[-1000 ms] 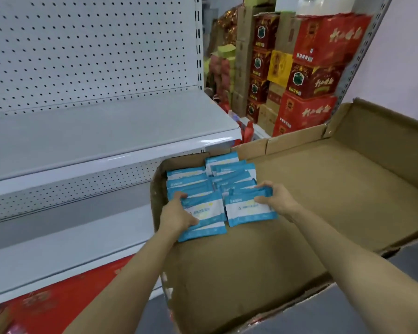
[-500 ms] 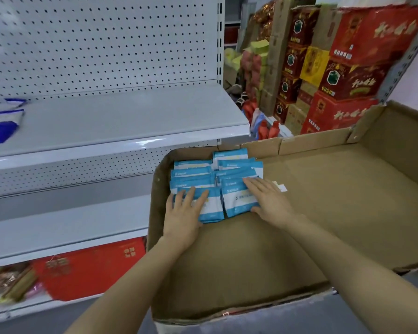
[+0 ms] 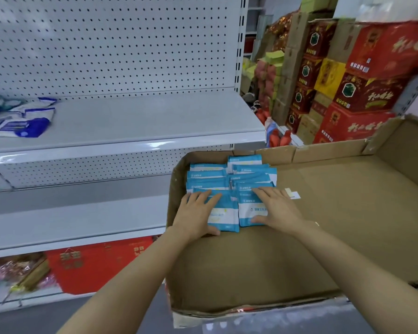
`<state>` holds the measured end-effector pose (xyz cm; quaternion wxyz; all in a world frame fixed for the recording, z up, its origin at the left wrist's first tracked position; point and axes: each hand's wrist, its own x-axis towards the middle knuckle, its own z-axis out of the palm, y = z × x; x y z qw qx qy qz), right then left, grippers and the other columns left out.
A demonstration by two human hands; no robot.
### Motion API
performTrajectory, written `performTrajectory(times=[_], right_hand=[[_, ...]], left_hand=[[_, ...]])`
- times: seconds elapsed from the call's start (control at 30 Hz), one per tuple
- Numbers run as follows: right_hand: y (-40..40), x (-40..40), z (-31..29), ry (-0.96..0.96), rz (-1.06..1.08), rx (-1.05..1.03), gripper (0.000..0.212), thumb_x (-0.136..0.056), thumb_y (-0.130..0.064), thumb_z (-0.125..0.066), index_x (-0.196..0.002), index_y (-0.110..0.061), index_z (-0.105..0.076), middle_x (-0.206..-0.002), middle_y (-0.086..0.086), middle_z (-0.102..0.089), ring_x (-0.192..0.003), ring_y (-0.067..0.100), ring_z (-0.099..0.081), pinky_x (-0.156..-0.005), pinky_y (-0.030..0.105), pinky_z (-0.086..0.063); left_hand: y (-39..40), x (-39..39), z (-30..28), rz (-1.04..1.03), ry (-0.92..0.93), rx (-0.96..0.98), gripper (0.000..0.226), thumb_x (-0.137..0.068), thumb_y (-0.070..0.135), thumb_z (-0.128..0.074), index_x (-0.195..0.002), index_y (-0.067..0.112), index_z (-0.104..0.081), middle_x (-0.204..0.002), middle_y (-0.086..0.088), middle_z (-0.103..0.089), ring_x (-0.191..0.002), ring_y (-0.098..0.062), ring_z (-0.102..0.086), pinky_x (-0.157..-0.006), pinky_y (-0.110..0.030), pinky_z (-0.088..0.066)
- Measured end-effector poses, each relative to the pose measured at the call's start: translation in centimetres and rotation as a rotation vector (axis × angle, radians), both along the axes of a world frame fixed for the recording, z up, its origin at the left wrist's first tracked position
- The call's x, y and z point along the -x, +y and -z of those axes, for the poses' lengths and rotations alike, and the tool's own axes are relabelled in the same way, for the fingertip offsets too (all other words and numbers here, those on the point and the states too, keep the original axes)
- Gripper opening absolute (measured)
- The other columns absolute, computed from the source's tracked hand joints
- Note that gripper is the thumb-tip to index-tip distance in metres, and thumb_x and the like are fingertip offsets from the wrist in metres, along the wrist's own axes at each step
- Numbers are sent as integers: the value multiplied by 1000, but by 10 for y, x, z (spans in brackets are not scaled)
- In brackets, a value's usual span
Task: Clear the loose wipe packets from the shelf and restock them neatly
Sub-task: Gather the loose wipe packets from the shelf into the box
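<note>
wipe packets in 2 overlapping rows, far-left corner of cardboard box, likely parked there so shelf can be restocked | L hand + R hand flat on nearest pkts, fingers straight, spread, gripping nothing, prob squaring rows | forearms reach fwd, palms down

Blue-white wipe packets, two overlapping rows, cardboard box's far-left corner
</note>
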<state>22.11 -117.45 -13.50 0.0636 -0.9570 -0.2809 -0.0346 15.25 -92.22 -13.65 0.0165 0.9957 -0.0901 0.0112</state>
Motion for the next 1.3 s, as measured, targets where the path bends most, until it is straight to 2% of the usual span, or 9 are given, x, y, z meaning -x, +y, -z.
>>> performTrajectory(times=[0.1, 0.23, 0.5, 0.67, 0.8, 0.93, 1.2, 1.3], right_hand=[[18, 8, -12, -97, 4, -98, 72, -86, -54, -63, -144, -17, -41, -142, 2, -49, -133, 22, -41, -108, 35, -30], [66, 19, -32, -224, -42, -225, 54, -83, -40, -74, -126, -9, -62, -118, 9, -66, -111, 31, -60, -95, 43, -45], [211, 51, -81, -409, -180, -383, 42, -79, -32, -79, -113, -10, -69, -104, 8, -71, -96, 28, -64, -85, 41, -51], [307, 74, -100, -394, -241, -467, 41, -86, -41, -60, -113, -13, -69, -102, 4, -71, -94, 25, -63, -81, 36, -50], [375, 97, -107, -391, -259, -539, 34, -84, -33, -71, -112, -13, -70, -105, 3, -71, -97, 26, -64, -82, 37, -50], [437, 116, -111, -381, -293, -619, 35, -83, -35, -63, -108, -12, -72, -100, 3, -72, -91, 25, -66, -78, 37, -53], [552, 113, -125, -334, -393, -622, 30, -78, -31, -65, -101, -13, -74, -95, 3, -73, -86, 24, -68, -74, 33, -55], [599, 100, -125, -305, -434, -618, 30, -81, -32, -63, -102, -14, -74, -97, 2, -73, -88, 23, -68, -75, 34, -55]], left_hand=[[15, 0, -19, 26, -102, 32, 90, -82, 65, -61, -154, 29, -21, -158, 0, -27, -144, -22, -24, -120, -38, -14], [55, 8, -54, 7, -206, 76, 81, -84, 59, -63, -151, 26, -31, -155, 2, -34, -142, -20, -28, -117, -35, -16], [174, 60, -101, -80, -373, 130, 66, -88, 49, -64, -145, 23, -44, -144, 2, -49, -134, -22, -40, -113, -34, -23], [260, 93, -122, -146, -465, 97, 58, -86, 38, -71, -137, 18, -54, -132, -1, -59, -122, -24, -51, -105, -37, -34], [322, 123, -129, -215, -510, 89, 49, -80, 27, -78, -126, 17, -63, -119, -2, -66, -107, -26, -60, -91, -39, -46], [376, 150, -130, -262, -559, 100, 44, -73, 20, -84, -115, 16, -68, -107, -1, -70, -93, -24, -65, -77, -37, -53], [480, 164, -126, -432, -591, 155, 37, -80, 16, -76, -116, 18, -68, -110, 1, -68, -96, -24, -63, -77, -36, -52], [519, 162, -124, -488, -585, 160, 34, -85, 20, -71, -119, 21, -67, -116, 4, -66, -104, -22, -60, -80, -34, -50]])
